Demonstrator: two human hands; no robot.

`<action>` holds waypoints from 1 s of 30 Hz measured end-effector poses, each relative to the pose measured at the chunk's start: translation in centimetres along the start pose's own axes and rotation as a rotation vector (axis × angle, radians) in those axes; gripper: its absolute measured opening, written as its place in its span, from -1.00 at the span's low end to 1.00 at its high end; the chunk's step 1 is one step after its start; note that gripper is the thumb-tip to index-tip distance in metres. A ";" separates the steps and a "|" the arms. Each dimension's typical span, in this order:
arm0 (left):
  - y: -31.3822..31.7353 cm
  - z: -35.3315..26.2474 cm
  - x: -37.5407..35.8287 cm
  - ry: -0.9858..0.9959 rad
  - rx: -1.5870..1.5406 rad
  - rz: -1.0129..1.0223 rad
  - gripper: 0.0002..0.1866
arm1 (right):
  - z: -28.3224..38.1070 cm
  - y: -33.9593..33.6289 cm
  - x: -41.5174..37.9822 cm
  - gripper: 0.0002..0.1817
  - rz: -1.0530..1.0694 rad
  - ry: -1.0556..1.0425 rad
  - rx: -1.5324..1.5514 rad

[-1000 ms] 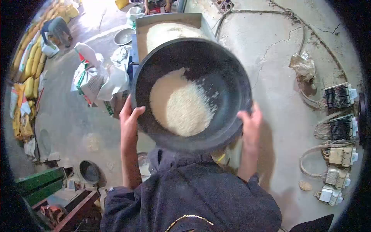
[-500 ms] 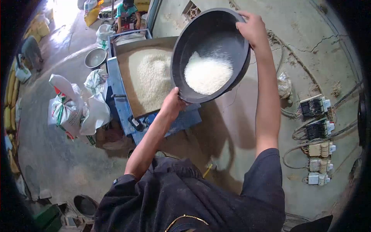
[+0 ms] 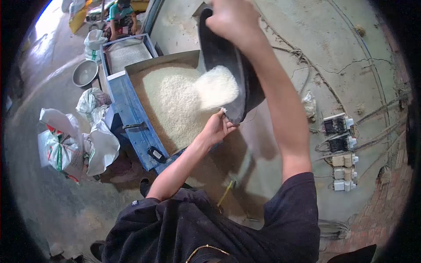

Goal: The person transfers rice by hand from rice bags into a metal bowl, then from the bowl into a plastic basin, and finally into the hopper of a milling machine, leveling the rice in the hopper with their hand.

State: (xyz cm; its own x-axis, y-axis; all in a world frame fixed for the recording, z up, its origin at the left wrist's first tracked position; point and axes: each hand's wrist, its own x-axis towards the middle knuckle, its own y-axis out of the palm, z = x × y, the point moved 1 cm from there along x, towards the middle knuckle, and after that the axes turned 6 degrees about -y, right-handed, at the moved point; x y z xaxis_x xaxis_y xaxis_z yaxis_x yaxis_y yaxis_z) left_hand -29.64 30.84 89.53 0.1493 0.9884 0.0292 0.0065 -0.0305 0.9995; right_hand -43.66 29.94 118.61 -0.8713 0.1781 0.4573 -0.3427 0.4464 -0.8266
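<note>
We hold the bowl (image 3: 254,85) with both hands at the right edge of the bin (image 3: 164,59), tipped steeply so that its open side faces the bin. White grain (image 3: 217,87) slides over the lip in a blurred stream and joins the heap (image 3: 177,94) inside the bin. Our left hand (image 3: 215,128) is just off the bin's near right side, its grip pinching the bowl's lower rim, thumb on the rim and fingers spread beneath. Our right hand (image 3: 234,22) is above and beyond the bin's far right corner, its grip closed over the bowl's upper rim; the thumb shows, but the other fingers are blurred and partly out of view.

The bin sits on a blue frame (image 3: 131,109), with a small black device (image 3: 156,154) on the frame near the bin's near left corner. Beyond the bin is a tray (image 3: 129,57) of pale grain, and past that a crouching person (image 3: 120,17). Left of the bin are a grey basin (image 3: 85,73) and white sacks (image 3: 66,149). Well to the right of the bin, switches (image 3: 340,131) line the wall (image 3: 337,79). A yellow strip (image 3: 226,193) lies on our side of the bin.
</note>
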 end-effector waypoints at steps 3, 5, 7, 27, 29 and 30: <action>0.8 -0.3 0.2 -0.029 -0.035 0.003 -0.61 | 2.6 1.1 -0.1 -0.78 0.050 -0.101 0.033; 1.1 -0.5 0.4 -0.048 -0.032 -0.009 -0.56 | 4.1 1.2 -1.4 -0.77 0.053 -0.122 -0.018; 0.2 -0.6 1.3 -0.090 -0.058 -0.047 -0.57 | 5.1 1.7 -1.9 -0.90 0.035 -0.246 -0.064; 4.3 -12.3 -4.7 0.547 1.413 -0.514 -0.44 | -5.0 -0.1 -35.9 -0.67 -0.470 1.383 0.863; 6.8 -12.7 -5.9 0.388 1.651 -0.365 -0.45 | 0.3 2.7 -41.3 -0.73 -0.721 1.616 1.037; 7.8 -12.3 -6.5 0.292 1.690 -0.278 -0.45 | 3.6 3.4 -42.9 -0.81 -0.862 1.723 1.137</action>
State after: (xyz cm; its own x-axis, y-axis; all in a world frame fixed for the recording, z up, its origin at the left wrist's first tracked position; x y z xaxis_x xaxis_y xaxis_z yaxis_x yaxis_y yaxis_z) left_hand -42.72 26.03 97.27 -0.2035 0.9770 0.0639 0.9685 0.2105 -0.1334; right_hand -8.73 20.64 95.01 0.3853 0.9207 -0.0622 -0.9045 0.3901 0.1724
